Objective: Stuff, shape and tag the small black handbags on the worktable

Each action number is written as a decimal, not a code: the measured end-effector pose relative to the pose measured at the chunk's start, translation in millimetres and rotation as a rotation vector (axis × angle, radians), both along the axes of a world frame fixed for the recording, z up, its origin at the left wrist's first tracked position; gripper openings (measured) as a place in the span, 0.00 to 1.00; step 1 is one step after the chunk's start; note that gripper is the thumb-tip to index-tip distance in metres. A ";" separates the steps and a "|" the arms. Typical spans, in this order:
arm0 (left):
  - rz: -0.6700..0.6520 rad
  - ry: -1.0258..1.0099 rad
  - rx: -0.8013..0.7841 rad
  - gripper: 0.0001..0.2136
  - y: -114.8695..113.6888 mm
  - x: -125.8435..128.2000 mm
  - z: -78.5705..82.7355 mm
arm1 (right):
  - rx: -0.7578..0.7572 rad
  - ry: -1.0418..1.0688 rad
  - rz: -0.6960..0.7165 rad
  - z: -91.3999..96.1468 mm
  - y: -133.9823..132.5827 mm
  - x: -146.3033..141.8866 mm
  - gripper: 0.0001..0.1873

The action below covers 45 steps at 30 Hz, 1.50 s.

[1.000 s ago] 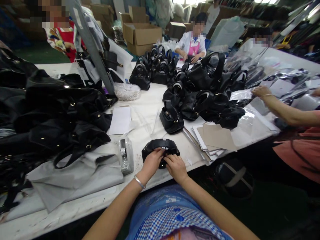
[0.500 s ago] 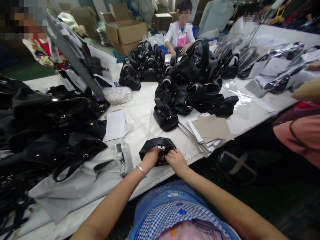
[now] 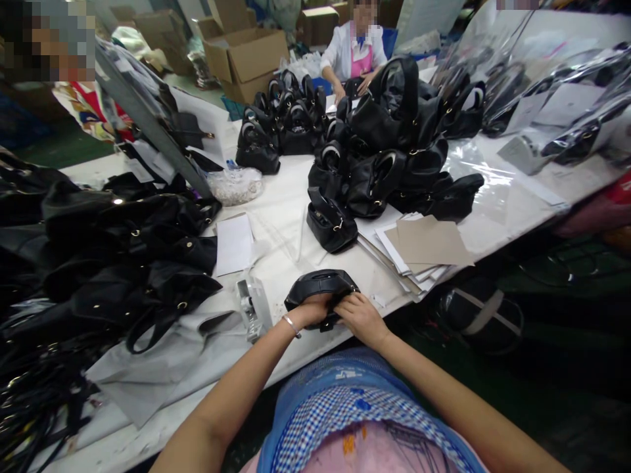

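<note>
A small black handbag (image 3: 315, 284) with a curved handle lies at the table's near edge, directly in front of me. My left hand (image 3: 315, 313), a silver bangle on its wrist, reaches into the bag's opening, and its fingers are hidden inside. At the bag's right side, my right hand (image 3: 359, 318) has its fingers curled on the rim. A clear tape dispenser (image 3: 251, 307) stands just left of the bag. Beyond it, another small black handbag (image 3: 331, 222) with a gold ring sits upright on the table.
Black bags (image 3: 118, 249) are heaped at left beside a grey cloth (image 3: 148, 371). More black handbags (image 3: 387, 125) pile up ahead. Cardboard sheets (image 3: 431, 242) lie at right, white paper (image 3: 234, 244) at left. A slanted metal post (image 3: 152, 121) rises at left. A co-worker (image 3: 357, 56) sits across the table.
My left hand has gone deeper into the handbag, so its fingers no longer show. The view has shifted slightly. A co-worker's arm at the right has left the view.
</note>
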<state>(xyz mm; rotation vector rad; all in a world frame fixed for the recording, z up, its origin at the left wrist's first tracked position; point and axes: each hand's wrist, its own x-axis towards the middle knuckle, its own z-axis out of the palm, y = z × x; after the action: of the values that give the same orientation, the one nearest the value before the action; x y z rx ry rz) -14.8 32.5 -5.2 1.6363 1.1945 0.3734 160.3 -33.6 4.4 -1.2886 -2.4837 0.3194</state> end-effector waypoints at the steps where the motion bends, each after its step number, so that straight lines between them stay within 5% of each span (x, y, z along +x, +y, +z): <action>1: -0.037 0.016 0.005 0.09 -5.5 -5.5 7.7 | -0.017 0.007 -0.013 3.6 -1.6 -1.3 0.13; 5: -0.224 0.006 0.056 0.20 -19.7 -43.9 59.3 | -0.061 0.043 -0.032 11.1 -10.6 -6.6 0.22; 8: -0.445 -0.066 -0.157 0.12 -9.4 -89.3 94.2 | -0.076 0.089 0.012 7.3 -13.8 -7.6 0.21; 10: -0.264 -0.070 -0.273 0.13 8.1 -114.4 98.4 | -0.089 0.130 0.030 4.0 -11.4 -8.8 0.23; 12: 0.132 -0.023 -0.069 0.13 29.6 -124.1 85.9 | -0.140 0.137 0.014 3.0 -5.0 -14.0 0.26; 14: 0.213 0.042 0.137 0.12 50.1 -115.5 64.4 | -0.223 0.079 -0.029 4.9 4.5 -24.9 0.28; 18: -0.224 0.110 0.207 0.12 77.2 -71.8 32.1 | -0.389 -0.123 -0.149 12.8 23.5 -54.6 0.27; 22: -0.547 0.327 0.440 0.16 84.3 -43.4 30.5 | -0.503 -0.265 -0.191 16.2 27.1 -70.2 0.25; 29: -0.744 0.672 0.734 0.12 71.3 -19.3 31.2 | -0.548 -0.238 -0.149 13.0 17.3 -68.6 0.22; 34: -0.674 0.646 0.558 0.14 77.7 -26.5 27.2 | -0.555 -0.271 -0.116 18.8 22.0 -61.8 0.25; 40: -0.393 0.435 0.394 0.15 75.8 -56.2 19.6 | -0.559 -0.367 -0.019 10.4 33.9 -65.7 0.28; 45: -0.077 0.073 0.134 0.16 70.7 -58.2 -2.9 | -0.412 -0.305 -0.052 -11.8 50.4 -84.2 0.30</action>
<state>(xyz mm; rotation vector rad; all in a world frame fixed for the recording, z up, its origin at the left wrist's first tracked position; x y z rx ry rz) -73.0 103.2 -8.1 1.8199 1.1780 0.3537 76.1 16.8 -7.4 -1.6673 -2.7244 0.6980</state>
